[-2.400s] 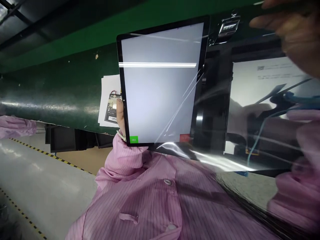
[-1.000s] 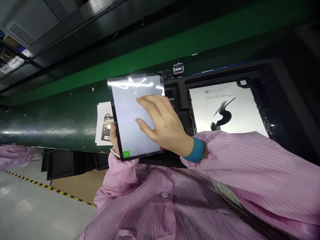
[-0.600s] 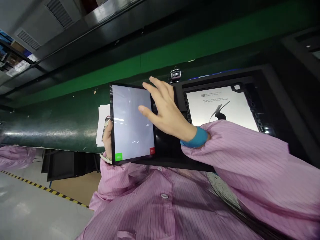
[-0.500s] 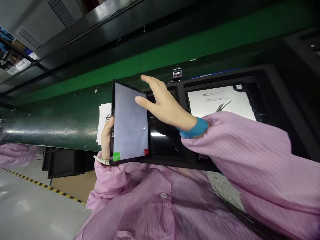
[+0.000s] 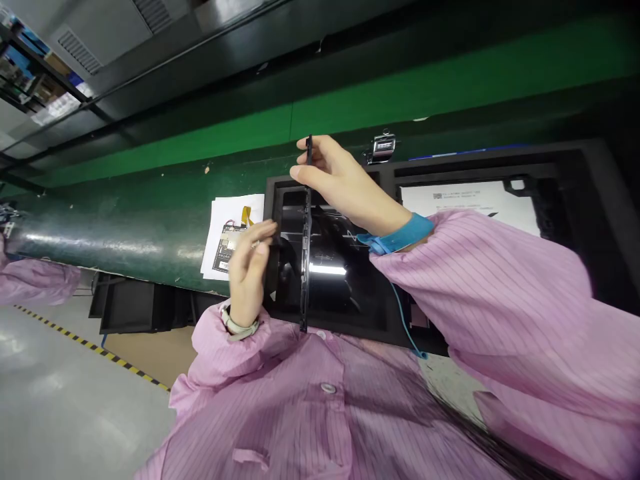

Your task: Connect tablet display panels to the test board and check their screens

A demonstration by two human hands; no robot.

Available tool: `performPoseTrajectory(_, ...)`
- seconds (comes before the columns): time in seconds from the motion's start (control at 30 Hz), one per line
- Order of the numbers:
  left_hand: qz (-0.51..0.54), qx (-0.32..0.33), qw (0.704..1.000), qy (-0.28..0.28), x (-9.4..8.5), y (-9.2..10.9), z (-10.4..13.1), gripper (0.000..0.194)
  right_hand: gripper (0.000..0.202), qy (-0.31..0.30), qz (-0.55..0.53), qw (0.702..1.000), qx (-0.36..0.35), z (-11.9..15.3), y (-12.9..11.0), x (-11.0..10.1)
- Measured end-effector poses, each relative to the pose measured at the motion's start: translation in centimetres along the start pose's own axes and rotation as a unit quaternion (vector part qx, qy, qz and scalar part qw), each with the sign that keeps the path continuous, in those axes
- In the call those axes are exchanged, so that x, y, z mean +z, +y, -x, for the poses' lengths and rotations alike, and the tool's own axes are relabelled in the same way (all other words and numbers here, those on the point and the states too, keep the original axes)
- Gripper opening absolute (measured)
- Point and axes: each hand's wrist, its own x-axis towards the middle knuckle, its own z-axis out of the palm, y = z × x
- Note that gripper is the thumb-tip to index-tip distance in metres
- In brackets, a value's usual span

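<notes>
A black tablet [image 5: 305,267] stands on edge, seen almost side-on, so its screen face is hidden. My right hand [image 5: 333,167] grips its far top corner between thumb and fingers. My left hand [image 5: 247,277] is off the tablet, slightly blurred, its fingers apart and holding nothing I can see. Beneath the tablet lies a black tray [image 5: 273,200] with a dark glossy panel [image 5: 340,293] in it. Beside my left hand, white sheets [image 5: 213,227] carry a circuit board with a yellow ribbon [image 5: 246,215], partly hidden by the fingers.
A metal tally counter [image 5: 383,148] sits behind the tray. To the right, a second tray compartment holds a black frame [image 5: 547,207] over a printed white sheet [image 5: 450,197]. A blue wrist-strap cord [image 5: 403,317] hangs from my right wrist. More black trays [image 5: 127,303] stand below the bench at left.
The tablet has turned from showing its lit screen to edge-on and moved right. My right hand has taken hold of its top corner; my left hand has let go of its side.
</notes>
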Motion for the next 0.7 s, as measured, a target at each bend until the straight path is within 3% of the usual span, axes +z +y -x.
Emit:
performPoseTrajectory(0.07,-0.21,0.058,0.968,0.12,-2.1,-2.7,1.2,0.027,0.043,0.006,0.009,1.0,-0.006,0.1,0.2,0.1)
performPoseTrajectory(0.1,-0.299,0.064,0.943,0.127,-3.1,-4.1,1.8,0.026,0.044,0.007,0.013,1.0,-0.008,0.2,0.3,0.1)
performPoseTrajectory(0.2,-0.423,0.077,0.902,0.032,-5.1,-7.4,3.3,0.032,0.044,0.003,0.022,1.0,-0.01,0.3,0.3,0.2)
performPoseTrajectory(0.27,-0.445,0.084,0.891,-0.024,-5.5,-8.8,4.1,0.035,0.043,0.003,0.022,1.0,-0.007,0.4,0.3,0.2)
performPoseTrajectory(0.33,-0.459,0.085,0.883,-0.046,-5.5,-9.5,4.7,0.037,0.043,0.006,0.022,1.0,-0.002,0.5,0.2,0.1)
performPoseTrajectory(0.7,-0.47,0.084,0.878,-0.041,-5.2,-10.4,5.3,0.041,0.042,-0.005,0.031,0.999,-0.005,0.8,0.1,-0.5)
